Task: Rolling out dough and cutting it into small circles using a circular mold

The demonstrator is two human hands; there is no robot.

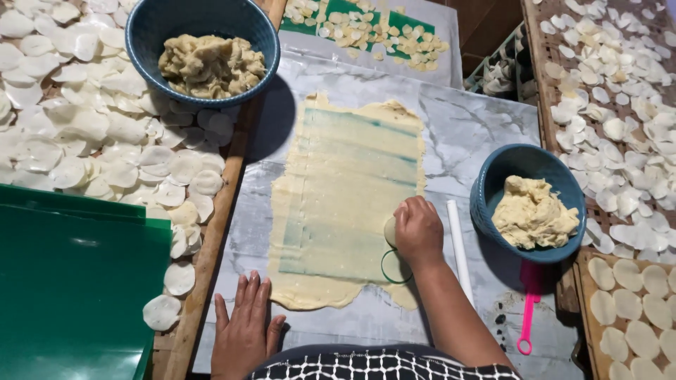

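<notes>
Head view looks down on a marble-look table top (pixel 479 127). Nearest, the left hand (pixel 243 331) lies flat on the table with its fingers spread out, just beside the near edge of the dough sheet (pixel 345 204). It holds nothing.

A little farther on, the right hand (pixel 419 232) is curled shut around a small round cutter (pixel 390 231) and presses it down at the right edge of the sheet. Just under this hand there is a round hole (pixel 396 267) in the dough where a disc is gone.

That sheet is pale yellow, long and very thin. It is so thin that the green plastic under it shows through in stripes. Its edges are bumpy and ragged. It looks soft, light and a bit sticky, so it could tear or stretch if pulled. A cut disc would be best lifted gently at its rim, or slid off flat. The cutter looks stiff and easy to grip from the top.

Just right of the hand lies a white stick (pixel 459 246), then a pink tool (pixel 528 309), and a blue bowl (pixel 493 184) with a dough lump. On the left are green plastic sheets (pixel 70 281) and a wooden tray (pixel 211 239) full of thin white discs (pixel 105 127). Far away stands another blue bowl (pixel 148 35) of dough. More discs dry on a tray at the right (pixel 620 105).
</notes>
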